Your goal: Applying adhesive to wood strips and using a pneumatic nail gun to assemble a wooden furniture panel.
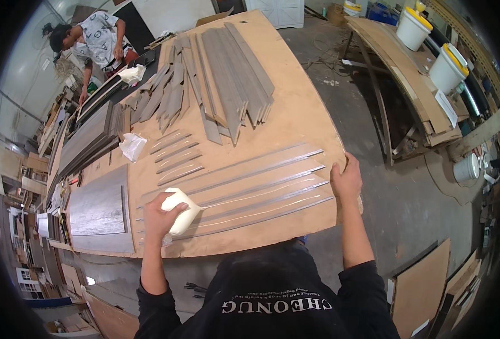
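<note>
My left hand (158, 216) is wrapped round a plump bag of cream-white paste (183, 210), its tip pointing right over long grey strips (261, 189) laid side by side on the tabletop (300, 107). Thin pale lines of paste run along several of these strips. Beyond the bag lie shorter grey strips (177, 153), some with the same pale line. At the table's right edge, my right hand (347, 178) rests with thumb and fingers apart, near the right ends of the long strips, holding nothing that I can see.
Grey angled-end planks (227, 73) are piled at the far side. Grey panels (98, 202) lie left, near a crumpled white wrapper (132, 147). A co-worker (100, 42) leans over the far left. Across the aisle, a workbench (394, 68) carries white buckets (413, 29). Boards (422, 288) lean at lower right.
</note>
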Available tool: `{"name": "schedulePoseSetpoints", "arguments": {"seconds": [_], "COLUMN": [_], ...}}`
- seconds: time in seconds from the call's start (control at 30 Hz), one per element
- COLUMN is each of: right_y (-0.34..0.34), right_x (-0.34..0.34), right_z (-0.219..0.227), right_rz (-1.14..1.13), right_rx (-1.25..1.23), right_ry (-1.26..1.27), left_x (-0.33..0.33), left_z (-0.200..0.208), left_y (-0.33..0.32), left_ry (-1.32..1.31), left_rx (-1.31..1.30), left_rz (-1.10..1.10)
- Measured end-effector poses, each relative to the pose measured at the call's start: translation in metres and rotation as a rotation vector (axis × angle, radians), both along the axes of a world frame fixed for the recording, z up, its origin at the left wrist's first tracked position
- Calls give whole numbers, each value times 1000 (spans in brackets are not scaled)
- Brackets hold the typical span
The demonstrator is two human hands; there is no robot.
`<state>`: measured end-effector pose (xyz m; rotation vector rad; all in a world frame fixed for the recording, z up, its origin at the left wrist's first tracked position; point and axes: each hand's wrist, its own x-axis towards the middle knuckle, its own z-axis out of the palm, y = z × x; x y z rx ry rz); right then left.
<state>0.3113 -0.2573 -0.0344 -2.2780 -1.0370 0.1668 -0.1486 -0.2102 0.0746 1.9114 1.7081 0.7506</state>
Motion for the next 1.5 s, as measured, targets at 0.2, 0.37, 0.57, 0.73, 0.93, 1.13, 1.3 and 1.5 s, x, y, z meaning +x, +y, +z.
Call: {"name": "schedulePoseSetpoints", "arguments": {"seconds": [0.2,0.37,0.57,0.73,0.93,1.13,1.3,1.5], "right_y": [1,2,2,1,1,0,1,0], "right_x": [2,5,4,6,7,10,9,6], "right_z": [-3,-8,-8,-11,-13,-18,-17,-13], "right_rz": [1,-1,2,9,13,32,22,14], "right_rx": [-35,-27,-31,-19,-31,-10,-28,-47], "right_ry": [2,-11,12,4,-8,-20,-22,-11], "left_x": [-40,-68,-107,-133,-155,-167,-178,-197], "left_z": [-3,5,13,11,9,11,12,7], "left_y": [-9,-14,-18,-17,-14,-13,-13,-15], "left_ry": [43,108,243,224,253,240,277,328], "left_rx": [-1,-37,-32,-43,-12,-30,-29,-22], "left_rz": [81,168,249,340,366,401,412,420]}}
